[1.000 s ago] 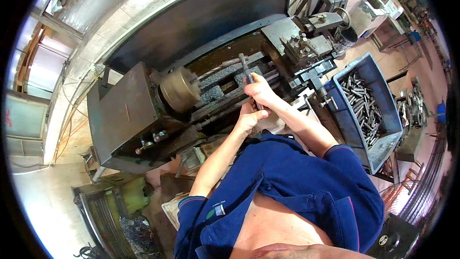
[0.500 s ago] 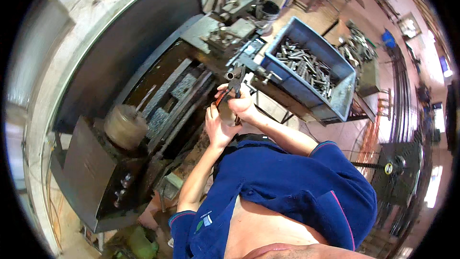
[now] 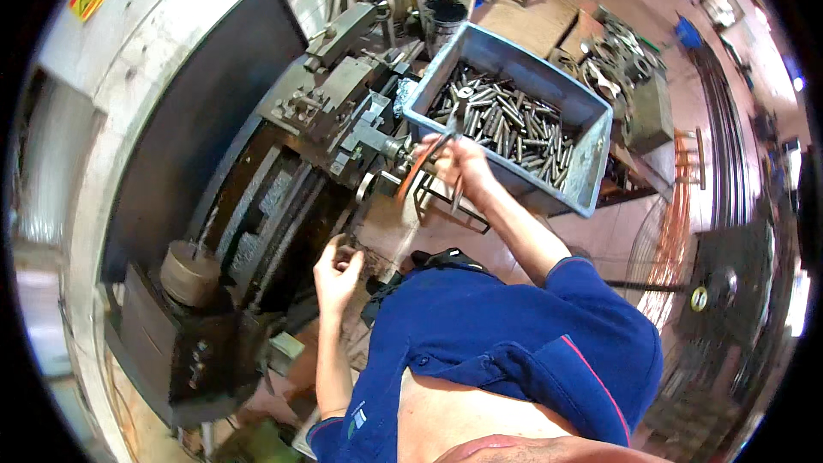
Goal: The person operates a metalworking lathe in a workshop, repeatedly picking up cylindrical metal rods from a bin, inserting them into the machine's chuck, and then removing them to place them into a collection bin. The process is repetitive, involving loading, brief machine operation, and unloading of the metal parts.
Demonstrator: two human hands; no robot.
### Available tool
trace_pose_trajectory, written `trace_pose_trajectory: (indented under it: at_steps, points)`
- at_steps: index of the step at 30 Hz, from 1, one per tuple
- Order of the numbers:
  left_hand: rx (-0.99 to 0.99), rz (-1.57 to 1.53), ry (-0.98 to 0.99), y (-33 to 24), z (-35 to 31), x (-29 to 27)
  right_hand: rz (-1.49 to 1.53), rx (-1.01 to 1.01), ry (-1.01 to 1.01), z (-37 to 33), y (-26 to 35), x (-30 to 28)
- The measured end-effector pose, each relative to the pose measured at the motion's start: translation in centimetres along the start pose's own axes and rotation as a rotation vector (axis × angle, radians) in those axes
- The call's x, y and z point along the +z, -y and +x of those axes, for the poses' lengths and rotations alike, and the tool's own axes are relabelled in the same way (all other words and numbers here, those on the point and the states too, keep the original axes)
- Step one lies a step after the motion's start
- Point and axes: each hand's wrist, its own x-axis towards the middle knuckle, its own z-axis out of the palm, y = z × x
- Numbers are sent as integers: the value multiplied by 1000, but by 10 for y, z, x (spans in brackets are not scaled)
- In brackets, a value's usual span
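Observation:
My right hand (image 3: 467, 170) is closed round the orange-and-black handles of a pair of pliers (image 3: 415, 173). Their jaws reach over the near edge of a blue plastic bin (image 3: 506, 165). A small round shiny end shows at the jaw tips; I cannot tell whether it is a piece they grip. Inside the bin lie many short metal rods or tubes (image 3: 506, 120). Lower and to the left, my left hand (image 3: 337, 270) is held apart from the pliers beside the lathe, fingers curled toward the thumb. What they hold, if anything, does not show clearly.
A lathe (image 3: 279, 197) fills the left side, with its round chuck (image 3: 190, 273) at the near end. A dark bucket (image 3: 446, 13) stands behind the bin. Metal parts (image 3: 617, 64) are piled at the far right, and a black fan (image 3: 729, 283) stands at right.
My hands have parted. The right carried the pliers up and away to the bin, while the left let go of them and moved left. The chuck, blurred before, now looks sharper.

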Motion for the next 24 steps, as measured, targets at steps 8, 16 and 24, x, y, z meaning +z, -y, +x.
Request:
trace_pose_trajectory:
  at_steps: [8, 16, 24]
  points:
    - [-210, 273, -266, 43, -90, 4, 87, 205, 309, -10, 14, -36]
    - [-248, 315, -553, 86, -157, -2, -187, 596, 507, -37, -68, -6]
    - [-472, 148, -1005, 151, -334, -58, -370, 682, 536, -52, -123, 43]
